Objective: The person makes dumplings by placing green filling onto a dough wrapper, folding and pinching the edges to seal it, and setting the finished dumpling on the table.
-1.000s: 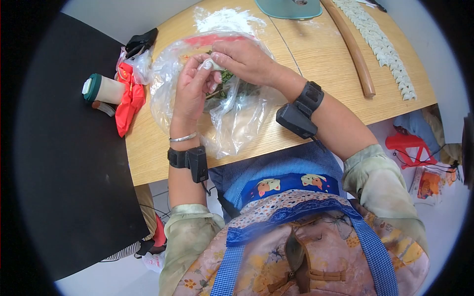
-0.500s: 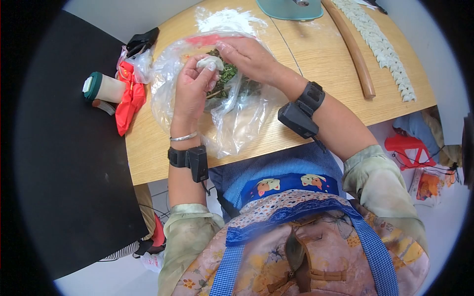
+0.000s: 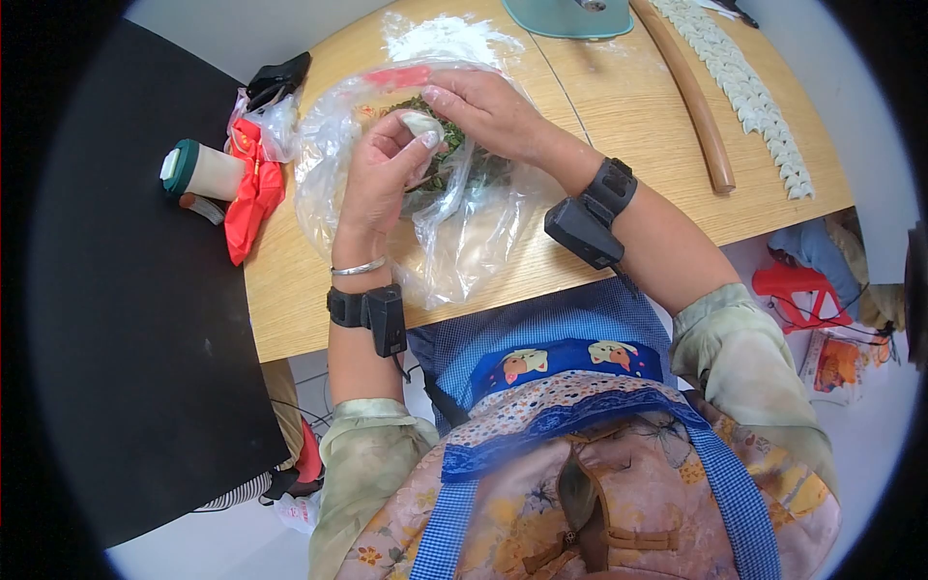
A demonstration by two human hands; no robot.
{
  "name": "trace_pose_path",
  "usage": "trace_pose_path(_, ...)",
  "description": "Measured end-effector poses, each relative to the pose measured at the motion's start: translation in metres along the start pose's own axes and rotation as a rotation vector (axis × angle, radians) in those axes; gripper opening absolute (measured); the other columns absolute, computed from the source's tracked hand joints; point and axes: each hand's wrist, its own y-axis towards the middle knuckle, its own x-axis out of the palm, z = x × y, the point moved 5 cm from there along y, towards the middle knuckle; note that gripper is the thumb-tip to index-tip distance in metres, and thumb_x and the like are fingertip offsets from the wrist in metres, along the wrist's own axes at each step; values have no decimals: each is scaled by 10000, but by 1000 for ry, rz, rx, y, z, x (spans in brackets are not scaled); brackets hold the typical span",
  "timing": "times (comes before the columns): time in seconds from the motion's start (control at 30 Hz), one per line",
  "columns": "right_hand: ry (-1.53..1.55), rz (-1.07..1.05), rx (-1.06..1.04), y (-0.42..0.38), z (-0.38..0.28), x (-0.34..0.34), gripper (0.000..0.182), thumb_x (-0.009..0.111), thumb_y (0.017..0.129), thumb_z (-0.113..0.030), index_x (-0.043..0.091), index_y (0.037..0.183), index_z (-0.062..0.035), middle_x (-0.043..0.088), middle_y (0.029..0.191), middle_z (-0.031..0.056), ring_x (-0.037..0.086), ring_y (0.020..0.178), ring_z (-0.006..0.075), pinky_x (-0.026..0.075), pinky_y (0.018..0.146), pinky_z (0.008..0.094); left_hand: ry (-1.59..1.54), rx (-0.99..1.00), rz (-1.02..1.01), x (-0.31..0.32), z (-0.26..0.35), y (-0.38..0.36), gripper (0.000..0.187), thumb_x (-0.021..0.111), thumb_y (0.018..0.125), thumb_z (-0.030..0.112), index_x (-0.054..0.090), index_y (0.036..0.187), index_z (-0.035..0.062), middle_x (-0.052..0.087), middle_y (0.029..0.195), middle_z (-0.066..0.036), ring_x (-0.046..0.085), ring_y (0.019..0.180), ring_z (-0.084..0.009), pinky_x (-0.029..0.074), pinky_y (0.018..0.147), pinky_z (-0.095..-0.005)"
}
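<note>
Over the clear plastic bag point(image 3: 324, 184), my left hand point(image 3: 379, 179) is closed on a pale dumpling wrapper point(image 3: 421, 126), pinched between thumb and fingers and tilted to the right. My right hand point(image 3: 493, 111) is just to the right of the wrapper, its fingers stretched out to the left above the bag; its palm side is hidden. Chopped green filling point(image 3: 449, 159) shows below and between both hands, inside the bag.
Loose white flour point(image 3: 445, 41) lies behind the bag. A wooden rolling pin point(image 3: 688, 101) and a long row of folded dumplings point(image 3: 739, 92) are on the right, near a green-grey board point(image 3: 565, 17). A green-lidded cup point(image 3: 208, 172) and red bag point(image 3: 253, 208) stand left.
My left hand has shifted slightly right with the dumpling wrapper, which now tilts more toward my right hand. The right hand's fingers have moved only a little.
</note>
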Motion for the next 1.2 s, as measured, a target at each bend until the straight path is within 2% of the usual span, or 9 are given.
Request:
trace_pose_path(0.07, 6, -2, -1, 0, 0, -1, 337, 457, 975, -280, 604, 899, 13, 615, 805, 209, 579, 776, 368, 445, 714, 439, 52, -8, 0, -2, -1, 0, 181, 666, 890, 143, 637, 1036, 40, 629, 818, 7, 431, 618, -16, 307, 525, -170)
trace_pose_path(0.13, 78, -86, 50, -1, 2, 2, 317, 473, 987, -273, 602, 922, 9, 576, 748, 77, 532, 697, 184, 441, 653, 316, 23, -28, 5, 0, -1, -1, 188, 667, 894, 168, 651, 1028, 38, 599, 784, 36, 421, 620, -13, 300, 530, -168)
trace_pose_path(0.33, 356, -206, 237, -3, 4, 6, 341, 470, 1001, -300, 599, 830, -35, 528, 704, -15, 471, 630, 73, 391, 564, 235, 57, -34, -34, 1, -2, -1, 167, 628, 921, 159, 652, 1011, 21, 588, 818, 41, 430, 621, -16, 326, 537, -168)
trace_pose_path(0.47, 348, -206, 292, -5, 3, 7, 332, 488, 995, -302, 592, 817, -41, 526, 708, -25, 471, 642, 70, 396, 574, 241, 94, -49, -75, 0, -3, -2, 164, 628, 921, 157, 653, 1012, 22, 583, 806, 47, 431, 622, -17, 327, 540, -170)
trace_pose_path(0.53, 368, -249, 303, -6, 4, 8, 346, 507, 971, -305, 611, 869, 9, 577, 741, 27, 523, 695, 96, 445, 642, 281, 124, -53, -86, 1, -4, -2, 156, 633, 917, 154, 659, 1002, 26, 578, 790, 52, 429, 622, -17, 323, 537, -171)
trace_pose_path(0.67, 322, -288, 293, -6, 8, 9, 321, 528, 957, -284, 607, 868, 14, 582, 758, 35, 525, 700, 104, 445, 651, 290, 130, -74, -138, 3, -6, -2, 182, 619, 926, 158, 644, 1046, 23, 576, 812, 47, 424, 628, -17, 324, 538, -167)
trace_pose_path(0.83, 196, -217, 137, -3, 7, 7, 315, 540, 945, -276, 617, 884, 24, 591, 730, 98, 537, 666, 159, 446, 638, 324, -49, -96, 64, 6, -3, -2, 188, 592, 943, 172, 607, 1086, 51, 619, 892, 27, 533, 684, -23, 409, 575, -154)
trace_pose_path(1.03, 246, -65, 177, -1, 3, 2, 352, 520, 955, -278, 639, 880, 44, 611, 722, 157, 567, 678, 204, 462, 671, 330, -72, -65, 3, 2, -4, -2, 173, 560, 964, 171, 592, 1077, 44, 632, 907, -8, 600, 699, -61, 455, 579, -164)
trace_pose_path(1.2, 193, -97, 129, -1, 6, 6, 320, 516, 957, -267, 631, 914, 28, 625, 786, 151, 582, 726, 202, 465, 690, 334, -110, -69, -35, -1, -4, -1, 194, 528, 979, 156, 554, 1139, 50, 648, 924, -39, 646, 752, -102, 486, 590, -189)
